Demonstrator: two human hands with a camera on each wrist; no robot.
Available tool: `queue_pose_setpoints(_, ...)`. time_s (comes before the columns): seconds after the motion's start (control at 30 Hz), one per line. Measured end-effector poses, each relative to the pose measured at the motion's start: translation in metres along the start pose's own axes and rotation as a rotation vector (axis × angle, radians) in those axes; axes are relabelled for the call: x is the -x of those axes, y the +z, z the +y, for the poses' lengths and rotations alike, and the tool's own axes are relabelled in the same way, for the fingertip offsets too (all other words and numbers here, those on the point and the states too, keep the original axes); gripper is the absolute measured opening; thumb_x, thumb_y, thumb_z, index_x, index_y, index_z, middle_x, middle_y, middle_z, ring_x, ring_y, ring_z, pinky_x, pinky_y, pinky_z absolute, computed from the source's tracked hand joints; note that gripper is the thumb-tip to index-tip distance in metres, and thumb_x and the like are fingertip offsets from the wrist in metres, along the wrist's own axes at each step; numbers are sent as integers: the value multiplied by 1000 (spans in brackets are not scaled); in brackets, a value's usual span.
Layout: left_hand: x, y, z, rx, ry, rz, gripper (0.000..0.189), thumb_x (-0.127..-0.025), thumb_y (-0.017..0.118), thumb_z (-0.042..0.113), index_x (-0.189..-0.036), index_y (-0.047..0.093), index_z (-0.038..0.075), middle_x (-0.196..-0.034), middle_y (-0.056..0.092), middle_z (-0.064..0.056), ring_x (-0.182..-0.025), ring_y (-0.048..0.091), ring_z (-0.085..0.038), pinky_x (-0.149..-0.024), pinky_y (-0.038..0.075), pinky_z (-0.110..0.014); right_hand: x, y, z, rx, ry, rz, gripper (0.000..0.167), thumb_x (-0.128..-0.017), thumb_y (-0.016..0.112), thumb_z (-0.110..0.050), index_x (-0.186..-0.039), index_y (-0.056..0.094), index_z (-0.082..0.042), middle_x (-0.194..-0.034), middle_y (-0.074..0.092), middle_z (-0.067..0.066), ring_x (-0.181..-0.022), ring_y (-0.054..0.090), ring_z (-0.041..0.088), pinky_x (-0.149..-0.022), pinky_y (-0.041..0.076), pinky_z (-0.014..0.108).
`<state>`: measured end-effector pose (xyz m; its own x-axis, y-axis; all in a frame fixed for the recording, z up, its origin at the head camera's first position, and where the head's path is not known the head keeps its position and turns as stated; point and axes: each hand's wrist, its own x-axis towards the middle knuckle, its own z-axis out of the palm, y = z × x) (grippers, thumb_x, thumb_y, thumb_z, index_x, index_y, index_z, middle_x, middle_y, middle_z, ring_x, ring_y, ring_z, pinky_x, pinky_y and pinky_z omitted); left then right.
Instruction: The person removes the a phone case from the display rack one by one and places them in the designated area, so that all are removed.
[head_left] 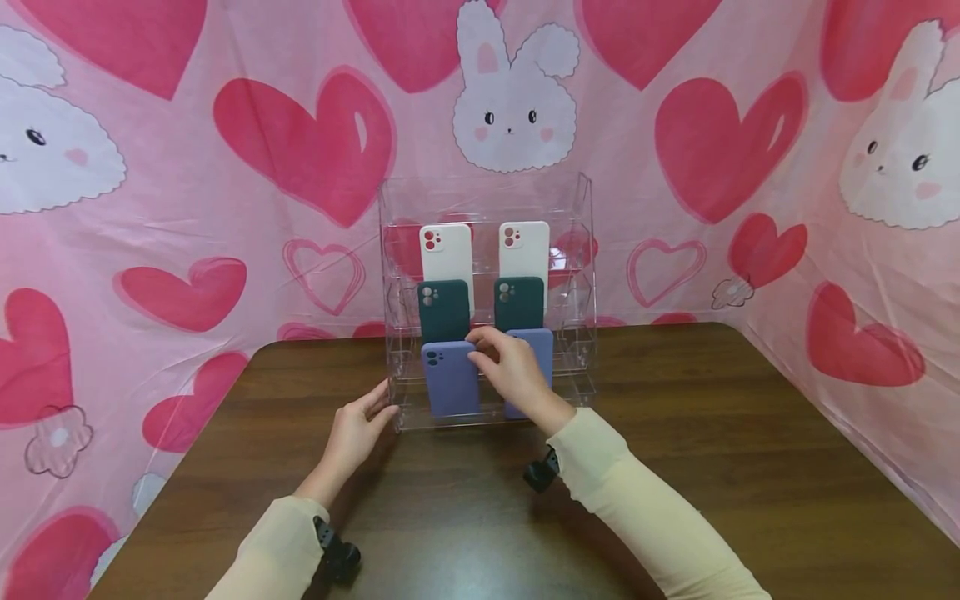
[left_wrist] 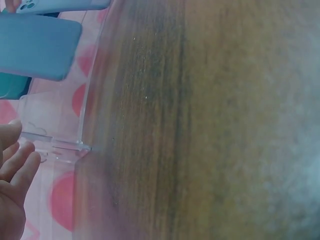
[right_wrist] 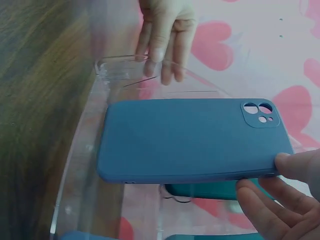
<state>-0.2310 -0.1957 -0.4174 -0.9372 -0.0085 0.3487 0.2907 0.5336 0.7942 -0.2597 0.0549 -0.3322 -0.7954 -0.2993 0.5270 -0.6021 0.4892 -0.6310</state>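
My right hand [head_left: 513, 371] pinches the upper right edge of a lavender-blue phone case [head_left: 452, 383], thumb on its face and fingers behind. In the right wrist view this phone case [right_wrist: 190, 140] looks dark blue, its camera cutout near the fingers. It leans in the lowest tier of a clear acrylic display stand [head_left: 585, 383]. My left hand [head_left: 355, 429] rests at the stand's lower left side, fingers extended along its clear wall. The right wrist view shows those left-hand fingers [right_wrist: 162, 40] from across the stand.
A second lavender-blue case [head_left: 542, 354] stands to the right, partly behind my right hand. Higher tiers hold two dark green cases [head_left: 444, 312] and two white cases [head_left: 525, 250]. The stand is on a brown wooden table [head_left: 450, 517], before a pink heart-and-rabbit cloth [head_left: 300, 42].
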Motion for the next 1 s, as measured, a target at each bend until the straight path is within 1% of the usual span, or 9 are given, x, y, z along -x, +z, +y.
queue_pose_setpoints(0.1,0,0,0,-5,2,5,49,-84,66,4,-130,50,0,-117,58,-19,-102,60,-27,-81,49,-36,0,-6,-6,-32,-12,22,23,-85,66,-7,-107,63,-8,-91,67,4,-73,57,15,-63,51,28)
queue_pose_setpoints(0.2,0,-1,0,-7,-3,5,49,-84,66,4,-130,51,1,-117,58,-18,-101,60,-27,-81,49,-36,1,-9,-11,-55,-18,25,23,-85,66,-6,-108,63,-7,-90,66,4,-71,56,15,-61,50,27)
queue_pose_setpoints(0.4,0,-1,0,-23,-2,0,49,-84,66,4,-130,50,0,-118,57,-19,-102,59,-27,-81,49,-37,7,-10,-13,-62,-6,-15,22,-84,67,-9,-106,63,-10,-87,66,1,-68,56,13,-58,50,26)
queue_pose_setpoints(0.57,0,0,0,-31,-4,-4,49,-84,66,3,-130,50,1,-116,58,-19,-102,59,-28,-82,49,-39,13,-6,-12,-114,3,-62,21,-84,67,-8,-105,63,-10,-85,65,1,-63,58,12,-56,51,24)
queue_pose_setpoints(0.67,0,0,0,-39,9,-4,49,-84,66,4,-130,51,0,-115,59,-19,-101,59,-28,-82,48,-40,17,-4,-11,-166,31,-105,20,-84,66,-7,-104,62,-9,-84,64,2,-64,61,16,-58,53,24)
queue_pose_setpoints(0.8,0,-1,0,-42,26,1,49,-83,67,3,-130,51,0,-116,58,-20,-101,60,-29,-81,49,-40,19,0,-8,-252,80,-157,20,-84,66,-5,-103,62,-7,-83,64,4,-67,63,27,-61,55,32)
queue_pose_setpoints(0.9,0,-1,1,-50,35,1,49,-83,67,3,-129,51,-1,-117,57,-20,-100,60,-28,-80,49,-39,20,3,-5,-302,107,-188,18,-84,65,-3,-102,62,-4,-79,63,6,-65,63,29,-61,55,38)
queue_pose_setpoints(1.0,1,-2,1,-60,27,-7,49,-84,66,4,-130,50,0,-119,56,-19,-101,60,-28,-81,49,-39,22,7,-1,-360,153,-226,18,-85,64,-2,-102,62,-1,-76,64,8,-63,62,28,-60,55,40)
